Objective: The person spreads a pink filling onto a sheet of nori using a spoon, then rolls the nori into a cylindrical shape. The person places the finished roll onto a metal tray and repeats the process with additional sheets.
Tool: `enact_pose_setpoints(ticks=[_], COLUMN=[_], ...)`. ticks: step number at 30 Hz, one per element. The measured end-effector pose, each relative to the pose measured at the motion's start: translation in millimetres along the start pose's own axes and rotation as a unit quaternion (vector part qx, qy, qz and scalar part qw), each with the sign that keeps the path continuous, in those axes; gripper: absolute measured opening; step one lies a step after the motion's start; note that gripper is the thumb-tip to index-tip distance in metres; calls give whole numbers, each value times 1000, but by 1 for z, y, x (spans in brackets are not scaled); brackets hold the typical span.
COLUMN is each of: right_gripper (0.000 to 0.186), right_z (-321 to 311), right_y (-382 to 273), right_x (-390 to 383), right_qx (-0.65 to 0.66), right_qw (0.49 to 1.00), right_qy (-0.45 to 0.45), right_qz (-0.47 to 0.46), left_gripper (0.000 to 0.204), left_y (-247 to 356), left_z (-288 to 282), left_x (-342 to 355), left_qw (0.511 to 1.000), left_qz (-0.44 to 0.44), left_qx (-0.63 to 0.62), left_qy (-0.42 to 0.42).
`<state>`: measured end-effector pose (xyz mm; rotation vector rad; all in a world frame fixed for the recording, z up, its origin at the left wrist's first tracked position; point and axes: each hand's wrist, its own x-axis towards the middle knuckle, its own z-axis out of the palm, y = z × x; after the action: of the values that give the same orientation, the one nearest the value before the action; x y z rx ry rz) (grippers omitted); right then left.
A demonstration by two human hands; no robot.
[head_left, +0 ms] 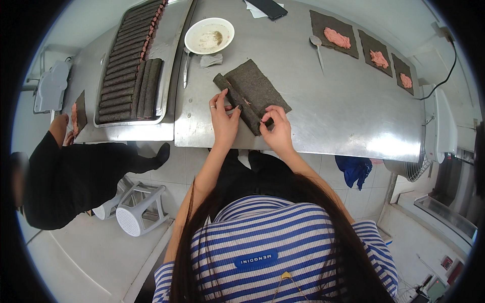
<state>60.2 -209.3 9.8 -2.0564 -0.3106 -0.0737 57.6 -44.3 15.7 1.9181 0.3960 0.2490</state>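
Part-rolled sheet (265,86): on the worktop (348,116) right in front of the person, dark green-black, roll formed along its left edge, remainder flat to the right. A bit of pink filling shows at the roll line, so I'd call it midway, seam not closed.
Left grip (224,115): thumb and fingertips set apart along the roll, lightly curled, holding it down. Not a full wrap.
Right grip (278,132): thumb and index nearly together at the near end of the roll, looks like a pinch on the sheet. Other fingers loosely bent.
Done: metal tray (164,38) at left carries a long packed row of finished rolls (120,76), pink ends showing on the right side. A few crosswise rolls (149,88) lie at the tray's near right. Too many to count cleanly; bulk of this tray looks done.
Left, right side: three flat sheets, first (318,25), second (366,43), third (399,65), each with a lump of pink filling on top. None rolled; filling looks unspread to me.
Left, far side: co-worker's hand (59,129) by another sheet (82,112) with a pink strip on it, beyond the tray. Flat, not rolled; partly cut off from view.
Tools: spoon (317,48) beside the first sheet; white bowl (194,38) and second spoon (186,70) between tray and part-rolled sheet, both lying free.
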Motion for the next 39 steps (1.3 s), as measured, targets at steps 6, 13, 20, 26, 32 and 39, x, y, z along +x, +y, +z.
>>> enact_pose_setpoints(ticks=[6, 13, 20, 26, 32, 39], right_gripper=[34, 38, 41, 42, 43, 33], right_z=[17, 34, 47, 49, 54, 31], right_y=[-24, -18, -22, -25, -24, -24], right_x=[6, 7, 12, 21, 30, 32], right_qx=[-156, -243, -258, -251, -249, -219], right_qw=[957, 936, 946, 959, 963, 966], right_qy=[-70, -84, -66, -69, -80, -112], right_qz=[-235, -241, -187, -112, -67, -73], left_gripper=[58, 47, 43, 37, 28, 26], left_y=[-5, 7, -7, -4, 1, 22], left_z=[-2, -20, -35, -44, -41, -45], left_x=[5, 7, 26, 49, 74, 84], left_qw=[1000, 987, 890, 843, 796, 754], left_qz=[14, 71, 321, 383, 431, 404], left_qx=[25, 118, 310, 347, 366, 389], left_qy=[-9, -80, -88, -150, -216, -341])
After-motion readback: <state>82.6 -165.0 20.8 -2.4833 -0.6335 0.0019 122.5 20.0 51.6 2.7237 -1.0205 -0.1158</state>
